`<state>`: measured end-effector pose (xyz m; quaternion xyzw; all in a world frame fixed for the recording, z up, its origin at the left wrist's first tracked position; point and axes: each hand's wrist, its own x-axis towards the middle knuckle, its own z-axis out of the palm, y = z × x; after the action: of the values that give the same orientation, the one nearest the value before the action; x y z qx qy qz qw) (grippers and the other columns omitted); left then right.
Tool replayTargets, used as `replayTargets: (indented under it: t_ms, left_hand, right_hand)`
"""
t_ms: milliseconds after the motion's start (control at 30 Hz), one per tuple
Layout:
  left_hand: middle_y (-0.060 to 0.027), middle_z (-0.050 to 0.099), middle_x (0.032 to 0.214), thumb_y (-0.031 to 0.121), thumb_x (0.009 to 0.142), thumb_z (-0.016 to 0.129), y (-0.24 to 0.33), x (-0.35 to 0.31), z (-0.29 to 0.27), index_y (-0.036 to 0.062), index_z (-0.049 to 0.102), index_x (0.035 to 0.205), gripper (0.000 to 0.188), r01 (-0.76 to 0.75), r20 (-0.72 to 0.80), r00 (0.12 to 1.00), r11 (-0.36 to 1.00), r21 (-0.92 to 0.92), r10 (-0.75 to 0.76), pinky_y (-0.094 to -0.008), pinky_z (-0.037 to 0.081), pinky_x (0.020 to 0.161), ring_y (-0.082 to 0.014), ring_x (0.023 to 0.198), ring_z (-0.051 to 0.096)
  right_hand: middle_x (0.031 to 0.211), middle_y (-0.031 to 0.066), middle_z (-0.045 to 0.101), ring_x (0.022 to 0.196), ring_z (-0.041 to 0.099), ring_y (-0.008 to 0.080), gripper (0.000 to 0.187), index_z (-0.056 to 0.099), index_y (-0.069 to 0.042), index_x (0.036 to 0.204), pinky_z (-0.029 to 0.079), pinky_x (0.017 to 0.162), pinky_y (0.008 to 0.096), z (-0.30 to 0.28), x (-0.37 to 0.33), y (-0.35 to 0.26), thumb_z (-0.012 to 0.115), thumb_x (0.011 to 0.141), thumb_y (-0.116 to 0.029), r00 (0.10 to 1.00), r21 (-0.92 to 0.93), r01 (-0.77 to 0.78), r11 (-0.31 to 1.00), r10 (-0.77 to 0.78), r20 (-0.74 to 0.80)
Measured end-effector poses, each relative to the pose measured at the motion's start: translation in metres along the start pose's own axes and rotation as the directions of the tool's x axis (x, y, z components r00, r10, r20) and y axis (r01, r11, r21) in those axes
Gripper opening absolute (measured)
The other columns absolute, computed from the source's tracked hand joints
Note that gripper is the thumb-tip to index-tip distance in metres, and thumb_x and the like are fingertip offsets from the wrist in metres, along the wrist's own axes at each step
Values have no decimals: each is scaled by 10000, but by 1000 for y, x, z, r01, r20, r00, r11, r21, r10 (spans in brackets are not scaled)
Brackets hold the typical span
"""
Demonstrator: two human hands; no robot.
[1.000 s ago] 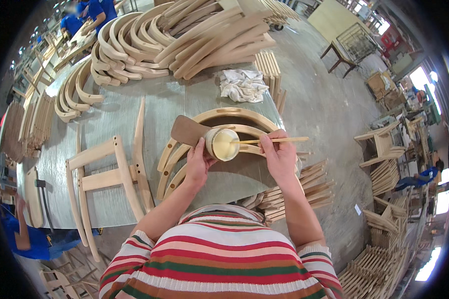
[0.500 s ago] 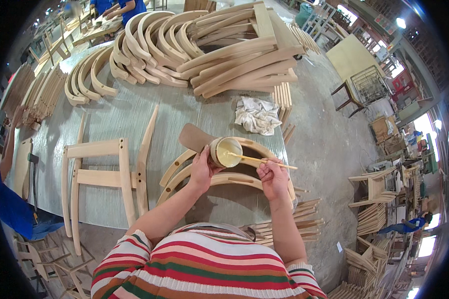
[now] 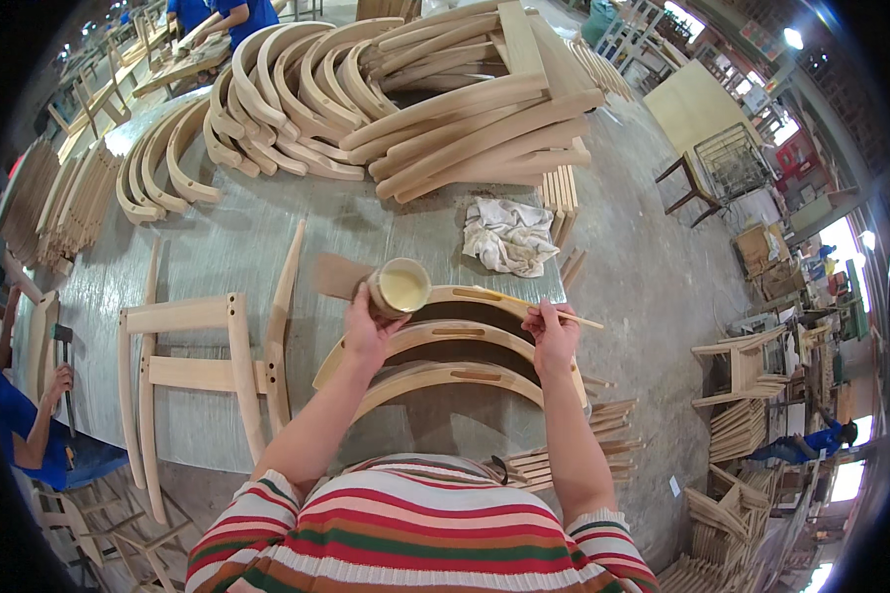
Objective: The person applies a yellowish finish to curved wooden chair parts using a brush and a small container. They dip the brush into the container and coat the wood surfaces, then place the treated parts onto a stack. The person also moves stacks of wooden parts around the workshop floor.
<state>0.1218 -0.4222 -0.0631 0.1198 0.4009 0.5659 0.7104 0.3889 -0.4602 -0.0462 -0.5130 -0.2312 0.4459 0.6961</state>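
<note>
My left hand is wrapped round a cup of creamy, pale yellow liquid, held above the table. A flat brown piece sticks out to the left from beside the cup; how it is attached is hidden. Between the fingers of my right hand is a thin wooden stick. Its tip meets the top of the farthest of three curved wooden pieces, near a slot there. The middle curved piece and the nearest curved piece have slots in their upper faces.
A wooden chair frame lies left on the table. Bent parts and long curved parts are heaped at the back. A crumpled white cloth lies right. At far left, a person's hand grips a dark-headed hammer.
My left hand has moved the cup left, away from the stick. The stick's tip has gone from the cup to the farthest curved piece. The person at left has taken hold of the hammer.
</note>
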Motion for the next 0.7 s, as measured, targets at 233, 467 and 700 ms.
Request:
replayTargets:
  t_ms: [233, 467, 700]
  left_hand:
    - [-125, 540, 1144, 352, 969, 325, 7, -3, -19, 44, 470, 1179, 400, -34, -56, 998, 999, -17, 33, -438, 512, 847, -250, 1018, 563]
    - [-143, 546, 1111, 323, 969, 343, 8, -10, -17, 3, 463, 1148, 386, -28, -42, 999, 997, -75, 25, -431, 535, 807, -261, 980, 584]
    - [-151, 557, 1104, 332, 967, 342, 7, -9, -7, 7, 470, 1147, 392, -3, -47, 999, 998, -61, 1, -436, 528, 823, -271, 981, 588]
  right_hand:
    - [702, 105, 616, 568, 615, 159, 126, 502, -26, 796, 533, 531, 274, 10, 10, 36, 593, 855, -91, 998, -109, 53, 993, -48, 48]
    - [679, 97, 593, 564, 593, 162, 122, 504, -25, 796, 526, 544, 288, -18, 9, 20, 578, 865, -94, 984, -143, 174, 974, -178, -20]
    - [699, 90, 594, 605, 607, 150, 130, 519, -10, 796, 525, 587, 273, 5, 4, 28, 580, 866, -101, 989, -215, 144, 966, -132, 68]
